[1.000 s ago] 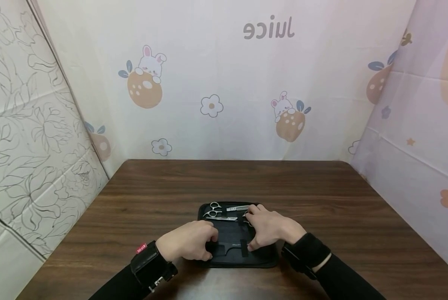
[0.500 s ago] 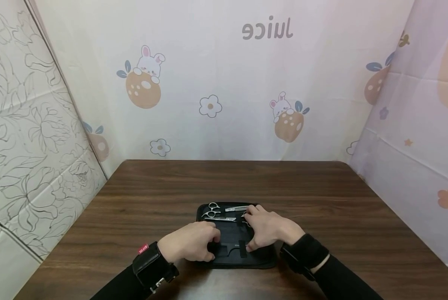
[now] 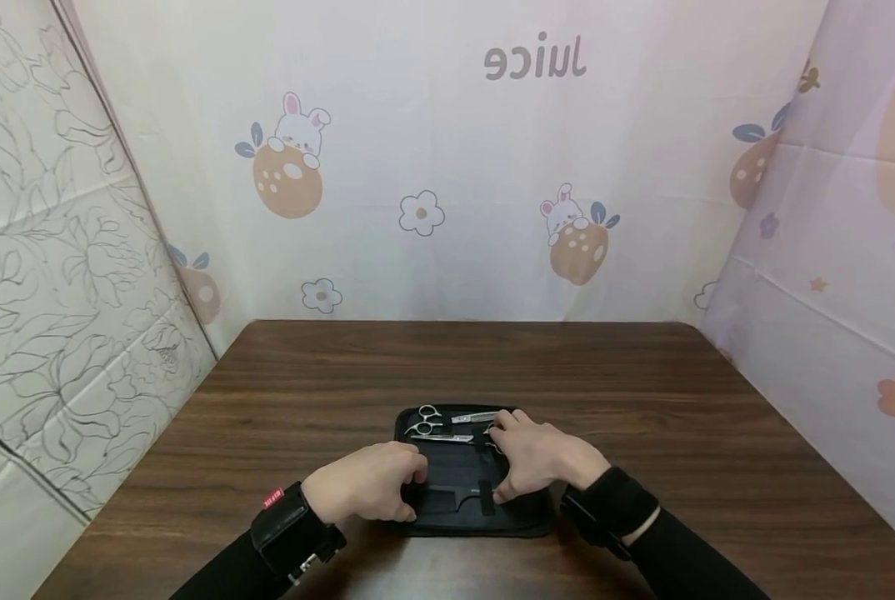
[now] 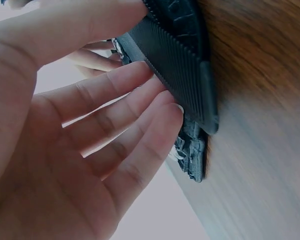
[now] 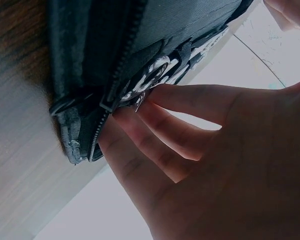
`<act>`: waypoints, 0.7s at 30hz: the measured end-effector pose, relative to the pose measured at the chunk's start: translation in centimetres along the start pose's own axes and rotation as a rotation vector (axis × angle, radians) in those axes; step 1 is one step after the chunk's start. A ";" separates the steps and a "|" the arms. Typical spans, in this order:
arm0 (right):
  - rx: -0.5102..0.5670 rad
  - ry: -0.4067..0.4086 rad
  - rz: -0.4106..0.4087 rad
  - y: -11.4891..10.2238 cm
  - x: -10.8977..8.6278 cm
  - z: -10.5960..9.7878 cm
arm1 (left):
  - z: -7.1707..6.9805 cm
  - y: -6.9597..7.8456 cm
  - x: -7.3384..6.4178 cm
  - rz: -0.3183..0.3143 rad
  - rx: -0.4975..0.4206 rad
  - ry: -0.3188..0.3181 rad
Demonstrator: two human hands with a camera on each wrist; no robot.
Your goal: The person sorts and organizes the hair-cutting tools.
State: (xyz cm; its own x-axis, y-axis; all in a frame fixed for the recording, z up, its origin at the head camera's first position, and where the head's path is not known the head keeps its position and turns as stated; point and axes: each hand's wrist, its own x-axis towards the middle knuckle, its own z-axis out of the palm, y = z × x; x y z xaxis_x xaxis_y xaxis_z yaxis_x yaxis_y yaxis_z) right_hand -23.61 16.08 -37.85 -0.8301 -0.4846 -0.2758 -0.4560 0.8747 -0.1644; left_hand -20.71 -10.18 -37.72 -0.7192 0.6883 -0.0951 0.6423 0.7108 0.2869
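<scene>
Light fingertips seemed to suit this work best, with blades so close. The left hand (image 3: 365, 482), thumb and fingers apart, was at the left end of the comb (image 3: 442, 501), though whether it touched was hard to tell. The right hand (image 3: 541, 454), likewise spread, touched a handle of the scissors (image 3: 424, 428) (two pairs, set head to tail). The case (image 3: 455, 465) held these and the comb, midway between the side edges of the desk (image 3: 327, 392), well short of its far edge.

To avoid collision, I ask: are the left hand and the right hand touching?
Apart: the head view shows the black case between left hand and right hand.
</scene>
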 end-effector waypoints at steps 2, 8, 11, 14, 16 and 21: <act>-0.001 0.001 0.001 0.0 0.0 0.0 | 0.0 0.0 0.1 0.000 0.005 0.003; -0.004 -0.005 0.009 -0.1 0.0 0.1 | 0.2 -0.1 0.2 -0.005 0.018 0.009; -0.004 -0.007 0.011 -0.2 0.0 0.1 | 0.4 -0.1 0.2 -0.004 0.026 0.010; 0.000 -0.006 0.009 -0.1 0.0 0.0 | 0.4 -0.1 0.3 0.002 0.032 0.015; 0.003 -0.004 0.007 -0.1 0.0 0.0 | 0.3 -0.1 0.3 0.009 0.034 0.020; 0.007 -0.005 0.006 -0.1 0.0 -0.1 | 0.1 0.1 0.2 0.022 0.039 0.029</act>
State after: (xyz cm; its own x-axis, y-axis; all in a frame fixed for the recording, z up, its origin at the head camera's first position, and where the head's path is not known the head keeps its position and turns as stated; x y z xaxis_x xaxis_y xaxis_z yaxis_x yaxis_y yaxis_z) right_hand -23.60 16.02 -37.78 -0.8315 -0.4790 -0.2815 -0.4484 0.8777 -0.1692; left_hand -20.79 -9.90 -37.79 -0.7119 0.6996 -0.0617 0.6672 0.7011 0.2515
